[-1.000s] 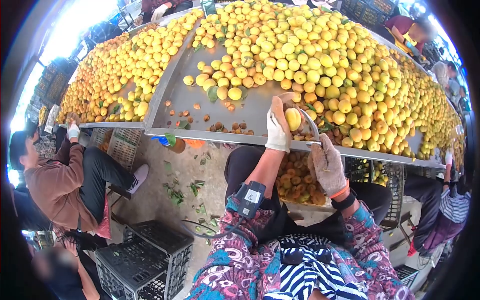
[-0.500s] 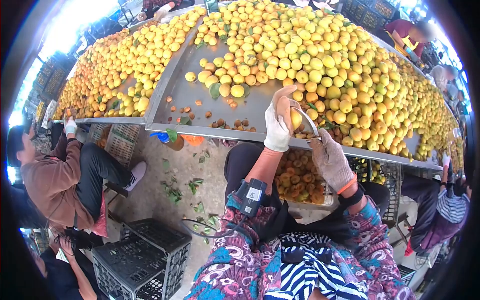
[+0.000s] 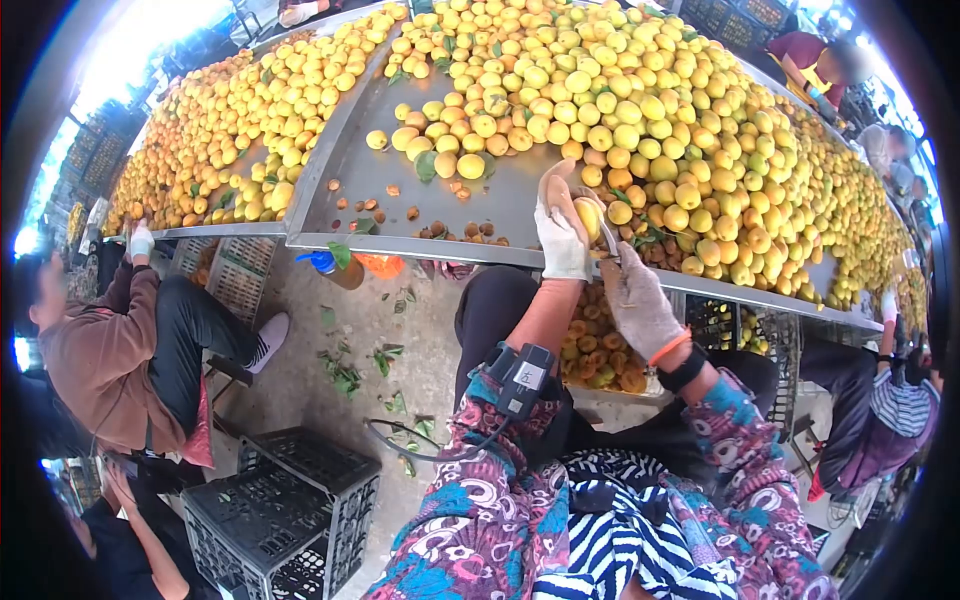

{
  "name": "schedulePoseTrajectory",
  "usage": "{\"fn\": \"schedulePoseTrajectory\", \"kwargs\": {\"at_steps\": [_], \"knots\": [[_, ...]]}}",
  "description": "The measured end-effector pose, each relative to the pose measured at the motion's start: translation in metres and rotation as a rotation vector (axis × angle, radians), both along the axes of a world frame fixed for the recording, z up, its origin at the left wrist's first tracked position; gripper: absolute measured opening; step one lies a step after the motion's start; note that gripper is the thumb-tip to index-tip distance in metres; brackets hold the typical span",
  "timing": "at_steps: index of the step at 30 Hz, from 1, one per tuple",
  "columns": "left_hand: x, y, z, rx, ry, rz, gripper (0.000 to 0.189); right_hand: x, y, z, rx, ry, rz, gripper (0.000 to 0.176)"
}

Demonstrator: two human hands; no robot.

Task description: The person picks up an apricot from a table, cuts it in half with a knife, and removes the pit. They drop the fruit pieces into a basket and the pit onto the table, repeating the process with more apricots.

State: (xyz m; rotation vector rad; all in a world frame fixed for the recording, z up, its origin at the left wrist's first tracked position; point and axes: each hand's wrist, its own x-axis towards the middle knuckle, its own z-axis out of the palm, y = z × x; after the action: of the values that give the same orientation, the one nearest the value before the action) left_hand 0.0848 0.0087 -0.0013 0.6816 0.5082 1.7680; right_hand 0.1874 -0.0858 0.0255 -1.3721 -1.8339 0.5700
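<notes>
Head view: right hand (image 3: 642,292) has been brought nearer the left hand (image 3: 563,225) since the earlier frame, curved blade (image 3: 608,236) with it. Apricot (image 3: 586,215) is held in partly curled left fingers by the desk (image 3: 345,180) edge; blade is gripped in closed right fingers, beside the fruit, contact unclear. Apricot pile (image 3: 640,100) heaped beyond.

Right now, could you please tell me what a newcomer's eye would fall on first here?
Probably the great heap of yellow fruit spread over the metal table across the top. Next, at that table's near edge, the gloved left hand holds a single fruit, with a thin metal tool beside it in the gloved right hand. Black crates stand at lower left.
</notes>
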Motion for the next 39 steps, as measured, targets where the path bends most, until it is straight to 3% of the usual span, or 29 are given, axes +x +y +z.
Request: {"fn": "schedulePoseTrajectory", "kwargs": {"at_steps": [2, 5, 11, 16, 19, 22, 25, 30, 32, 33, 37, 38, 39], "knots": [[0.002, 0.003, -0.008, -0.084, -0.123, -0.063, 0.046, -0.004, 0.004, -0.015, 0.197, -0.102, -0.042, 0.024], [0.006, 0.001, -0.011, -0.254, -0.202, -0.137, 0.048, -0.004, 0.009, -0.014, 0.037, -0.088, -0.062, 0.031], [0.006, -0.017, 0.006, -0.273, -0.206, -0.381, 0.056, 0.001, 0.019, -0.006, -0.136, 0.013, -0.065, 0.042], [0.015, 0.0, -0.024, -0.296, -0.045, -0.36, 0.052, 0.013, 0.028, -0.006, -0.253, -0.101, -0.07, 0.043], [0.013, 0.001, -0.028, -0.373, 0.05, -0.359, 0.05, 0.013, 0.03, -0.008, -0.058, -0.142, 0.007, 0.04], [0.013, 0.0, -0.029, -0.351, 0.189, -0.317, 0.052, 0.014, 0.034, -0.012, -0.103, -0.218, -0.004, 0.036], [0.006, 0.006, -0.032, -0.237, 0.326, -0.309, 0.051, 0.024, 0.039, -0.009, -0.204, -0.148, -0.027, 0.032], [-0.013, -0.001, 0.014, -0.227, 0.431, -0.546, 0.042, 0.048, 0.044, 0.037, -0.743, 0.555, 0.15, 0.028], [-0.004, -0.003, 0.01, -0.188, 0.289, -0.455, 0.039, 0.052, 0.049, 0.039, -0.825, 0.691, 0.233, 0.027], [-0.001, -0.005, 0.01, -0.183, 0.245, -0.406, 0.038, 0.036, 0.045, 0.046, -0.675, 0.514, 0.105, 0.023], [0.004, 0.0, 0.0, -0.097, 0.159, -0.25, 0.04, 0.022, 0.05, 0.024, -0.378, 0.248, 0.068, 0.024], [0.001, 0.001, -0.004, -0.145, 0.167, -0.293, 0.041, 0.023, 0.052, 0.019, -0.372, 0.154, 0.047, 0.03], [-0.006, -0.002, 0.004, -0.194, 0.174, -0.336, 0.043, 0.022, 0.051, 0.016, -0.2, -0.019, 0.046, 0.031]]}}
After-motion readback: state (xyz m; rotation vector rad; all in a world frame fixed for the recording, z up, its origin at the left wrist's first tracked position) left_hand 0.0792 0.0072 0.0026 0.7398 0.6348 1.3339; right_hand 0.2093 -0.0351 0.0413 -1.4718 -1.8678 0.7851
